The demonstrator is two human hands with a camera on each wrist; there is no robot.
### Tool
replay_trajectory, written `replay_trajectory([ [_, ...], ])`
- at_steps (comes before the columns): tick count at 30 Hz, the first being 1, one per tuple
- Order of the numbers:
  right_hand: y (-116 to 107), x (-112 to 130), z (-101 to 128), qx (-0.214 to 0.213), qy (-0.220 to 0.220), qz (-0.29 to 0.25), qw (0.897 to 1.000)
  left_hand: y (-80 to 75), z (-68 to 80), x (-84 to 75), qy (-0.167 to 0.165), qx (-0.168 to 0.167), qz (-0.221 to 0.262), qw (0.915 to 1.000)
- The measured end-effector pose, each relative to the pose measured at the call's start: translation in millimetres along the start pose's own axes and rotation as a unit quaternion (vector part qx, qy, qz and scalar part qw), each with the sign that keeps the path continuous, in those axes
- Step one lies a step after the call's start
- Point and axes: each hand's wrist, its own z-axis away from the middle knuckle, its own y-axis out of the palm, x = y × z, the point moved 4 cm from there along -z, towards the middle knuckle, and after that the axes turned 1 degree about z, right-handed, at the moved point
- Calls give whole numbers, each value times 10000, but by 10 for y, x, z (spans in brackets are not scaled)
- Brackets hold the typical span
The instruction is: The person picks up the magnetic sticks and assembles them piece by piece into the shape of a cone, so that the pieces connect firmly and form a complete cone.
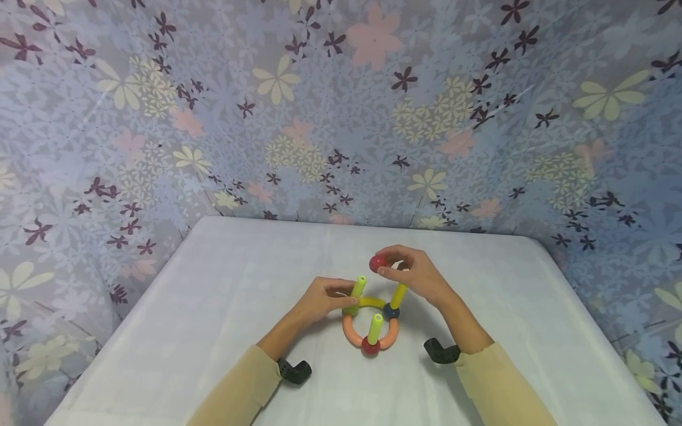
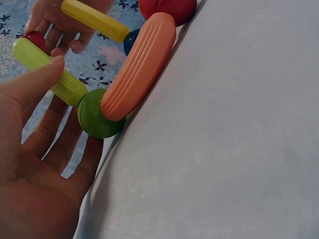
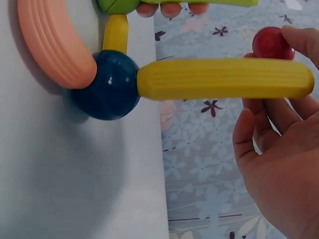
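A ring of curved rods joined by balls lies on the table, with straight rods standing up from the balls. My left hand [image 1: 318, 299] pinches the upright yellow-green rod [image 1: 360, 285] on the ring's left, thumb on one side and fingers behind. That rod is set in a green ball [image 2: 99, 119]. My right hand [image 1: 422, 273] holds a red ball [image 1: 377, 263] between thumb and fingertips, above the ring. Just below that hand, a yellow rod [image 1: 398, 296] rises from a blue ball [image 3: 109, 87]. A second yellow-green rod [image 1: 375, 330] stands on the front red ball [image 1: 370, 347].
Orange curved rods [image 1: 350, 334] and a yellow curved rod [image 1: 372, 302] form the ring. A white cloth [image 1: 213, 307] covers the table, and a flowered curtain [image 1: 319, 118] hangs behind it. Black wrist devices [image 1: 295, 372] sit at both sleeve cuffs.
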Motion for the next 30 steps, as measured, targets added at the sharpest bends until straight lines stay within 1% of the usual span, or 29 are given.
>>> replay_trajectory([
  [3,30,68,15,106,-300,113,9994,-5,45,-149,93,64,14,9999],
  [5,50,107,28,159,-410,175,9989,-10,68,-221,180,75,30,9998],
  [9,88,167,63,229,-498,322,9980,-2,82,-231,269,106,83,9995],
  [12,107,234,97,261,-553,417,9973,7,83,-205,265,131,117,9995],
  [19,91,607,223,334,-777,523,9950,18,69,-198,303,155,40,9994],
  [21,85,664,245,321,-814,537,9947,17,63,-211,323,173,-3,9993],
  [23,88,597,232,312,-767,609,9947,15,56,-208,336,176,-15,9993],
  [26,77,407,202,316,-701,662,9948,14,48,-197,313,172,44,9994],
  [28,53,258,182,350,-708,665,9947,14,44,-184,268,178,84,9994],
  [30,11,185,195,400,-769,636,9942,13,47,-185,193,170,119,9996],
])
